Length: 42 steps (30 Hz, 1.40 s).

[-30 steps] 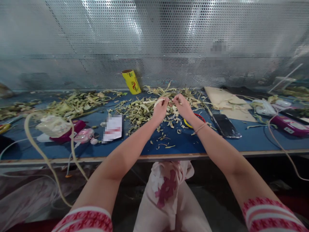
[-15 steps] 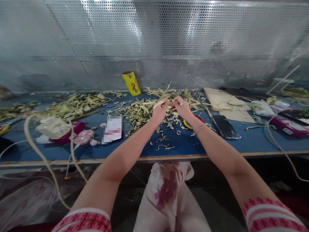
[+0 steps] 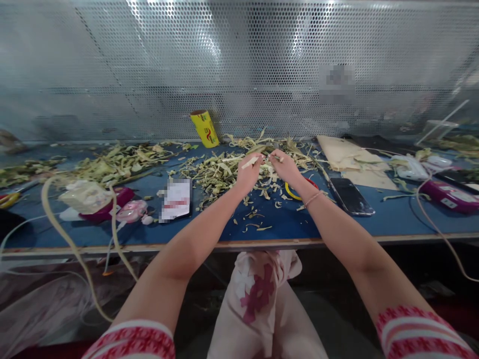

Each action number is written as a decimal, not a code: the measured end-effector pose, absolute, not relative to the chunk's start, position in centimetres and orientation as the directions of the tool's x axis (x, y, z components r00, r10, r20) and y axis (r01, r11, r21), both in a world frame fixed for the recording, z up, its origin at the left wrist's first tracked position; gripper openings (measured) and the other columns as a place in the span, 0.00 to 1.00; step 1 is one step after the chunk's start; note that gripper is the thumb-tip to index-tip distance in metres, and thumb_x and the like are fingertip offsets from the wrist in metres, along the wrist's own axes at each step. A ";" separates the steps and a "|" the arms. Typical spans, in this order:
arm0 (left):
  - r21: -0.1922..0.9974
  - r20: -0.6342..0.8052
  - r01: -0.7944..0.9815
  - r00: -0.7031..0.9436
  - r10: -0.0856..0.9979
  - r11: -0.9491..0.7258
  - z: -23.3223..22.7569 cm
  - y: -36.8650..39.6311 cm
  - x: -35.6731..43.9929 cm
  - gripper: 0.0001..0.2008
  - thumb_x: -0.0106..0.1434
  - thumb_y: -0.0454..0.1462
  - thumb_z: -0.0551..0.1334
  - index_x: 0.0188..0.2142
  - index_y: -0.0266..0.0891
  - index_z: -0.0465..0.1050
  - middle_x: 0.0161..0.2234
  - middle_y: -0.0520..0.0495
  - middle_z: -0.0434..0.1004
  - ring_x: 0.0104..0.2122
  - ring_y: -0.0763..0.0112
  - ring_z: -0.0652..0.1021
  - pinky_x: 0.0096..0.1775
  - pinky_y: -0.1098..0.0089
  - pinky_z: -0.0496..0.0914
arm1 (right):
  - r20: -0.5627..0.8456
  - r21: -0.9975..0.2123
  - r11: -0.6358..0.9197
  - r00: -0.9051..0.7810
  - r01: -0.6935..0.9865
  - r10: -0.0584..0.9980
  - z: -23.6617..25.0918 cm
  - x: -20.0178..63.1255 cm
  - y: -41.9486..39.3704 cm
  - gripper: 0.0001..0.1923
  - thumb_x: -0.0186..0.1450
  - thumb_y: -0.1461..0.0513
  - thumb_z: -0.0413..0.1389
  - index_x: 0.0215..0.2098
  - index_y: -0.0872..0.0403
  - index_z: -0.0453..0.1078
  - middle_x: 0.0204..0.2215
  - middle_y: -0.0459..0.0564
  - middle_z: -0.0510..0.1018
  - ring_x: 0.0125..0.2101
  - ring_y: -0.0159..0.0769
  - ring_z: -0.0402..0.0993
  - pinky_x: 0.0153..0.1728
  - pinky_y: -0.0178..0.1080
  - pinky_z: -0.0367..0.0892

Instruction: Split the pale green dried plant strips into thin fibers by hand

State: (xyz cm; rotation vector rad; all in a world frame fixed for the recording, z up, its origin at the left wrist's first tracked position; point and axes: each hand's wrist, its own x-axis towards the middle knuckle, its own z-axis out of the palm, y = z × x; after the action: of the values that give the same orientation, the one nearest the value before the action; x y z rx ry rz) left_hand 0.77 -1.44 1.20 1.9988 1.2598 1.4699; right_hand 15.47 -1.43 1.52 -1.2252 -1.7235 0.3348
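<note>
Both hands meet above the middle of the blue bench, over a heap of pale green scraps. The left hand has its grip pinched on a pale strip, which juts up and left from the fingers. The right hand pinches a thin sliver just beside it. A yellow ring lies under the right wrist, a dark phone to its right.

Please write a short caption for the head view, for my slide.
Left hand and right hand pinch a pale strip above plant trimmings on a blue table.
</note>
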 end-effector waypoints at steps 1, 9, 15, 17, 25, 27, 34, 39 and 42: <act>0.703 0.584 0.453 0.073 0.809 -0.548 1.1 -1.2 0.7 0.10 0.66 0.39 0.56 0.35 0.40 0.76 0.32 0.46 0.81 0.37 0.66 0.78 0.45 0.66 0.69 | 0.542 -0.664 0.447 -0.027 0.600 0.840 1.6 15.5 -1.5 0.09 0.64 0.58 0.50 0.28 0.51 0.63 0.22 0.44 0.67 0.25 0.35 0.63 0.31 0.37 0.59; 0.588 0.641 0.500 0.192 0.743 -0.636 0.7 -0.5 0.5 0.11 0.66 0.36 0.54 0.35 0.39 0.76 0.32 0.46 0.81 0.37 0.66 0.78 0.44 0.66 0.70 | 0.635 -0.510 0.487 -0.072 0.709 0.769 2.0 16.1 -2.3 0.10 0.66 0.58 0.50 0.31 0.52 0.70 0.21 0.46 0.71 0.24 0.37 0.65 0.30 0.37 0.58; 0.655 0.590 0.472 0.168 0.790 -0.590 0.3 -0.5 0.9 0.10 0.66 0.36 0.55 0.36 0.38 0.76 0.32 0.46 0.82 0.36 0.66 0.79 0.43 0.66 0.72 | 0.729 -0.404 0.597 -0.151 0.693 0.668 2.0 16.6 -2.1 0.10 0.65 0.59 0.50 0.31 0.54 0.71 0.32 0.52 0.78 0.36 0.41 0.73 0.37 0.39 0.64; 0.630 0.608 0.495 0.164 0.777 -0.598 0.3 -0.4 0.9 0.10 0.66 0.36 0.56 0.36 0.38 0.76 0.34 0.45 0.82 0.36 0.66 0.79 0.43 0.66 0.72 | 0.681 -0.526 0.568 -0.087 0.633 0.727 1.8 16.5 -1.8 0.09 0.63 0.59 0.52 0.29 0.53 0.70 0.26 0.49 0.76 0.30 0.38 0.73 0.34 0.38 0.65; 0.584 0.656 0.502 0.172 0.735 -0.638 0.5 -0.7 0.9 0.09 0.65 0.36 0.57 0.32 0.39 0.76 0.31 0.47 0.81 0.33 0.68 0.78 0.40 0.68 0.70 | 0.415 -0.879 0.399 0.008 0.260 0.910 1.6 15.3 -1.0 0.05 0.62 0.61 0.54 0.29 0.52 0.66 0.22 0.43 0.73 0.21 0.32 0.72 0.25 0.36 0.68; 0.640 0.629 0.476 0.126 0.767 -0.603 0.7 -0.9 1.0 0.06 0.63 0.35 0.59 0.33 0.39 0.76 0.32 0.47 0.81 0.33 0.69 0.77 0.39 0.69 0.70 | 0.454 -0.860 0.431 0.024 0.272 0.891 1.5 15.3 -0.9 0.04 0.62 0.62 0.55 0.28 0.53 0.67 0.24 0.44 0.74 0.24 0.32 0.73 0.27 0.35 0.68; 0.754 0.552 0.403 0.040 0.833 -0.519 0.9 -1.0 1.2 0.05 0.62 0.34 0.60 0.32 0.38 0.75 0.34 0.46 0.80 0.33 0.69 0.77 0.40 0.68 0.70 | 0.448 -0.869 0.430 0.019 0.246 0.894 1.3 15.5 -0.6 0.05 0.63 0.60 0.53 0.30 0.53 0.68 0.25 0.44 0.76 0.29 0.33 0.75 0.31 0.36 0.68; 0.767 0.546 0.368 0.058 0.836 -0.526 0.7 -0.8 1.1 0.06 0.62 0.35 0.60 0.31 0.37 0.75 0.35 0.45 0.80 0.36 0.67 0.78 0.43 0.67 0.71 | 0.404 -0.900 0.403 -0.030 0.162 0.914 1.6 15.2 -1.0 0.07 0.64 0.58 0.54 0.31 0.53 0.69 0.31 0.47 0.78 0.30 0.35 0.77 0.35 0.40 0.70; 0.755 0.561 0.366 0.067 0.825 -0.544 0.7 -0.7 1.1 0.07 0.63 0.36 0.59 0.32 0.38 0.75 0.34 0.45 0.80 0.35 0.66 0.78 0.43 0.66 0.71 | 0.355 -0.931 0.357 -0.039 0.078 0.934 1.6 15.0 -1.1 0.08 0.64 0.57 0.55 0.31 0.52 0.69 0.30 0.47 0.78 0.31 0.36 0.78 0.35 0.40 0.70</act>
State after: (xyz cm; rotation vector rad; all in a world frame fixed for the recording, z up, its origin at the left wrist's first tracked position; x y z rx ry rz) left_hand 1.07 -0.74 0.68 1.9355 1.1820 1.4795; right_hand 15.04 -1.14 1.59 -0.9817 -1.4390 0.9110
